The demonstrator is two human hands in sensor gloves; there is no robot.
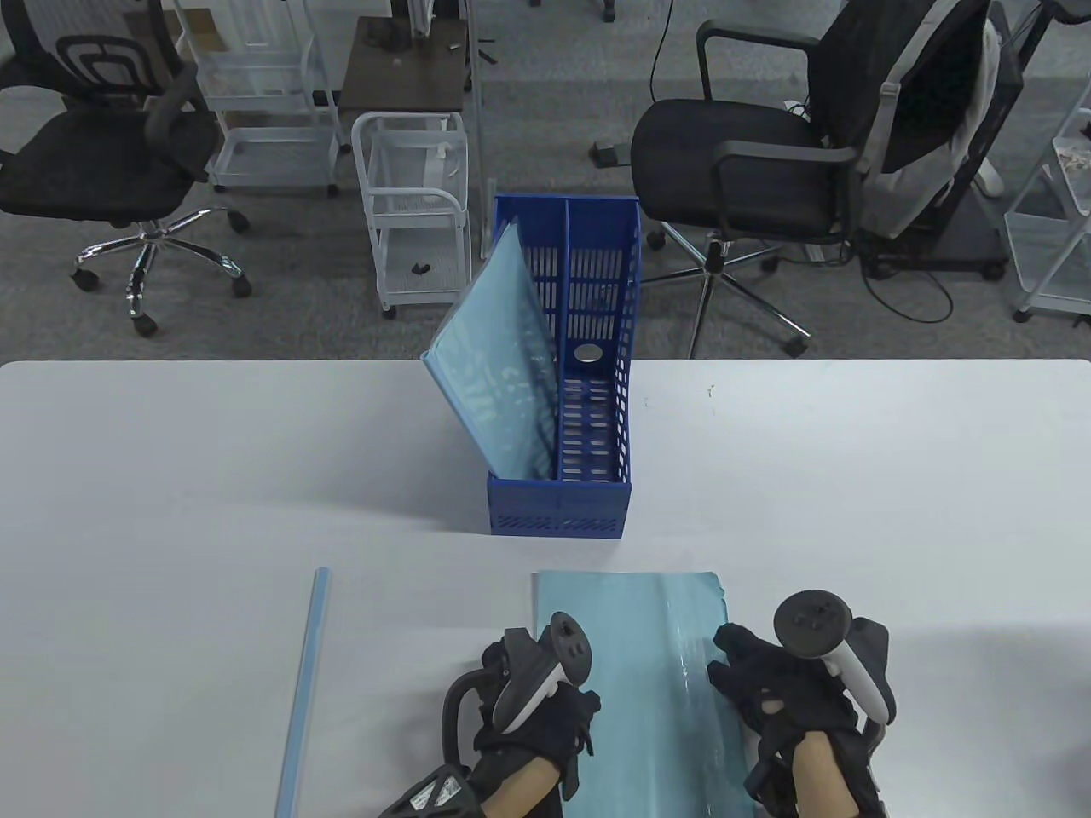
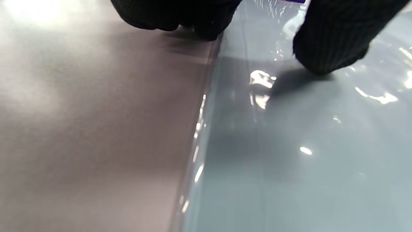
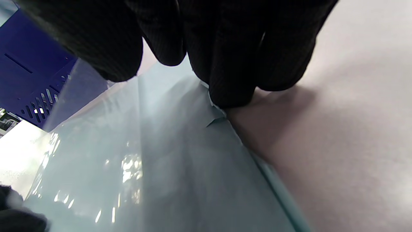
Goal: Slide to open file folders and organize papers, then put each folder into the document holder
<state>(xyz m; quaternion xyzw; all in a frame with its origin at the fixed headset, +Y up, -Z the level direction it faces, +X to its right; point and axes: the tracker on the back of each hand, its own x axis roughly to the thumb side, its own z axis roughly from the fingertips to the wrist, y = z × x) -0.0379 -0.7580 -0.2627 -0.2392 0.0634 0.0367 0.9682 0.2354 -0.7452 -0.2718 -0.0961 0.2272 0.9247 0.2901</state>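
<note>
A pale blue translucent folder (image 1: 648,682) lies flat at the table's front edge, between my hands. My left hand (image 1: 562,716) is at its left edge: in the left wrist view the curled fingers (image 2: 193,22) meet that edge and the thumb (image 2: 328,54) presses on the folder (image 2: 289,161). My right hand (image 1: 741,673) curls over the right edge, where the cover bows upward; its fingertips (image 3: 231,80) sit on the folder's (image 3: 161,161) rim. A loose pale blue slide bar (image 1: 303,690) lies to the left. The blue document holder (image 1: 597,503) stands mid-table with another folder (image 1: 503,383) leaning in its left compartment.
The white table (image 1: 170,477) stretches wide to both sides of the holder. The holder's right compartment (image 1: 588,426) shows nothing inside. Beyond the far edge stand office chairs (image 1: 750,162) and white wire carts (image 1: 413,213) on the floor.
</note>
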